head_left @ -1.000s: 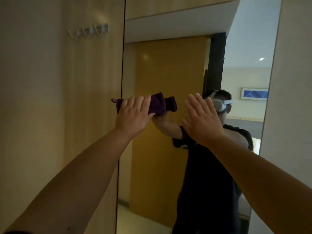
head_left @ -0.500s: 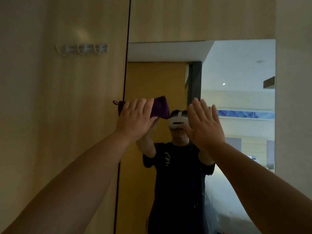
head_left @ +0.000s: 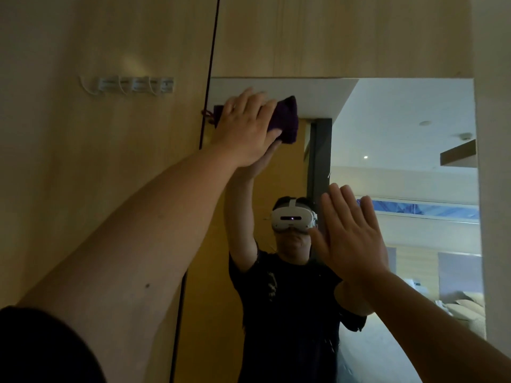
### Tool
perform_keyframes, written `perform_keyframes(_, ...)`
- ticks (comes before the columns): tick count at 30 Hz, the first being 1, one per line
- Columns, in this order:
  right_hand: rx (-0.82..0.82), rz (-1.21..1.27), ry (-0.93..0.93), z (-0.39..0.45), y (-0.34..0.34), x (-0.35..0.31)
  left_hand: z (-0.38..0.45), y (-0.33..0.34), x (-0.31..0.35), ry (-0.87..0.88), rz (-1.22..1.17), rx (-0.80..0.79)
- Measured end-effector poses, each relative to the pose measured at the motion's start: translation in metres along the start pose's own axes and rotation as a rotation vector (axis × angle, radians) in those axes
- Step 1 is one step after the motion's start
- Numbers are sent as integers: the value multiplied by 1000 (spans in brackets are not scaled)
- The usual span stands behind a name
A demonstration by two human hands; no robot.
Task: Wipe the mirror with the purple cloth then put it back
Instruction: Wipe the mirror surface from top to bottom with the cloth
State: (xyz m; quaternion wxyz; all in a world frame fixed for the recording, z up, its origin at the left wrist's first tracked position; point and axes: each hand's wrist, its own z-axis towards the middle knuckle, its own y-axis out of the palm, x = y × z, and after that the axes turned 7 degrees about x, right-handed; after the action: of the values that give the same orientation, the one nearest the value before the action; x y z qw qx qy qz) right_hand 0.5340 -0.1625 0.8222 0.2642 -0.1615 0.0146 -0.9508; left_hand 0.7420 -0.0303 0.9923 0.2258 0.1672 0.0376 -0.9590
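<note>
A tall mirror (head_left: 401, 150) is set into a wooden wall, its top edge just above my raised hand. My left hand (head_left: 246, 128) presses the folded purple cloth (head_left: 287, 120) flat against the glass at the mirror's top left corner. A small loop on the cloth hangs over the mirror's left edge. My right hand (head_left: 351, 239) is lower and to the right, held flat with fingers spread, at or close to the glass. It holds nothing. The mirror reflects a person with both arms raised.
A row of white wall hooks (head_left: 130, 85) is fixed to the wooden panel (head_left: 96, 161) left of the mirror. Another wooden panel (head_left: 345, 34) runs above the mirror. A pale wall edge (head_left: 495, 189) borders the mirror on the right.
My left hand has slid the purple cloth up the glass to the mirror's top left corner. The camera has tilted upward. My right hand has stayed flat and open, now lower in view.
</note>
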Motion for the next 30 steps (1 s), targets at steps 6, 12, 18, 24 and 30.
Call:
perform_keyframes(6,50,38,-13,0,1,2,-28,26,3,4,-69,-31)
perform_keyframes(12,21,61,-13,0,-2,3,-153,22,29,158,-141,-43)
perform_keyframes(18,14,87,18,0,-3,2,-370,16,88,284,-172,-137)
perform_keyframes(24,3,186,12,1,-10,7,-379,14,92,162,-282,-3)
perform_keyframes(30,19,162,108,-11,-24,55,-223,7,72,17,-242,150)
